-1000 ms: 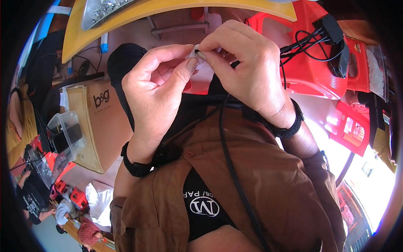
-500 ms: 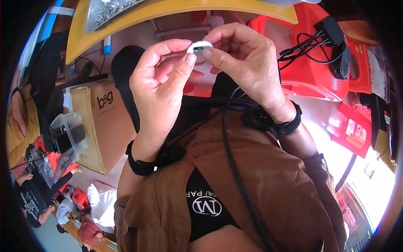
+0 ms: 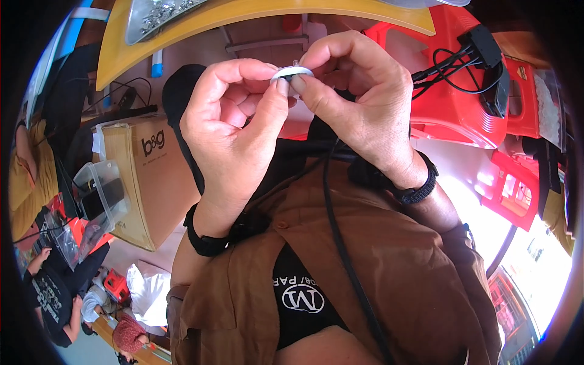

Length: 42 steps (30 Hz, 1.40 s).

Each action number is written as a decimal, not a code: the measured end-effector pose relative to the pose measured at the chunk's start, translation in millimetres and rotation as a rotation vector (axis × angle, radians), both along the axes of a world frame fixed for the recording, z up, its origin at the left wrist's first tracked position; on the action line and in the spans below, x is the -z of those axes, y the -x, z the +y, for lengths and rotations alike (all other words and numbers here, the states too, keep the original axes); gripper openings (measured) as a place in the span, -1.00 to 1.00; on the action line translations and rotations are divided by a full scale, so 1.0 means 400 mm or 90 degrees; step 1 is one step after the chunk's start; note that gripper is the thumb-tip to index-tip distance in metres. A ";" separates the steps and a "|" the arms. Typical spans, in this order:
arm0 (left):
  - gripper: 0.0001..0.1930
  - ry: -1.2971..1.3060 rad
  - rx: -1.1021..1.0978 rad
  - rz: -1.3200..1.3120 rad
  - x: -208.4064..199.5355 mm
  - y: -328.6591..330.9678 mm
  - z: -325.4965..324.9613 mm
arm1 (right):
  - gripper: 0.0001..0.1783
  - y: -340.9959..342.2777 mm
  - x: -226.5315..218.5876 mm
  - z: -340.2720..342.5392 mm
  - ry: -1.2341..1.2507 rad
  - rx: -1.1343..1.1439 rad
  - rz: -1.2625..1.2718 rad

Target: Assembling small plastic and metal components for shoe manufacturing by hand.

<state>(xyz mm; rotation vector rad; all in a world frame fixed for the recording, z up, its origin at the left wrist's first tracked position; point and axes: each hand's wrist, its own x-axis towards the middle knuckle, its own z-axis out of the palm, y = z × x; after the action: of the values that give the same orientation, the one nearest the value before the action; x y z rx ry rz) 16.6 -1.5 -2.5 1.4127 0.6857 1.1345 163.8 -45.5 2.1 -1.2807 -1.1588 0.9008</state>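
Between my two hands, above my lap, is a small round white plastic piece [image 3: 293, 72] with a dark part on the side toward me. A tiny clear nub sticks up from its far edge. My left hand [image 3: 234, 118] pinches its left side between thumb and forefinger. My right hand [image 3: 365, 100] grips its right side the same way, the thumb pressed on the near face. Both thumbs cover much of the dark part, so its kind cannot be made out. Each wrist wears a black band.
A yellow table [image 3: 255, 13] curves across the far side, bearing a tray [image 3: 135, 27] of small metal parts. Right of me, a red plastic stool [image 3: 453, 115] holds black cables and boxes [image 3: 483, 48]. On the left stand a cardboard box [image 3: 161, 182] and a clear plastic bin [image 3: 112, 194]. Other people sit farther left.
The white piece has tipped so that it shows more edge-on, and its dark part is more covered. My left thumb has moved right, closer to my right thumb.
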 end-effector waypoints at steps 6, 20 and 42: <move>-0.82 0.010 -0.006 0.007 -0.007 0.003 0.003 | -0.83 0.003 -0.003 0.002 -0.022 -0.010 0.037; -0.84 0.145 0.010 -0.020 0.009 -0.015 0.013 | -0.90 0.009 0.046 0.034 -0.045 0.043 0.147; -0.82 -0.177 -0.077 0.122 -0.003 -0.006 0.018 | -0.72 -0.024 -0.003 0.033 -0.361 0.048 -0.497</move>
<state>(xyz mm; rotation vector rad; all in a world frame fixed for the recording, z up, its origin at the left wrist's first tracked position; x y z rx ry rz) 18.8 5.8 -1.3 1.7519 0.7788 1.2341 173.3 -32.3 3.4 -1.1974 -1.7876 -0.0496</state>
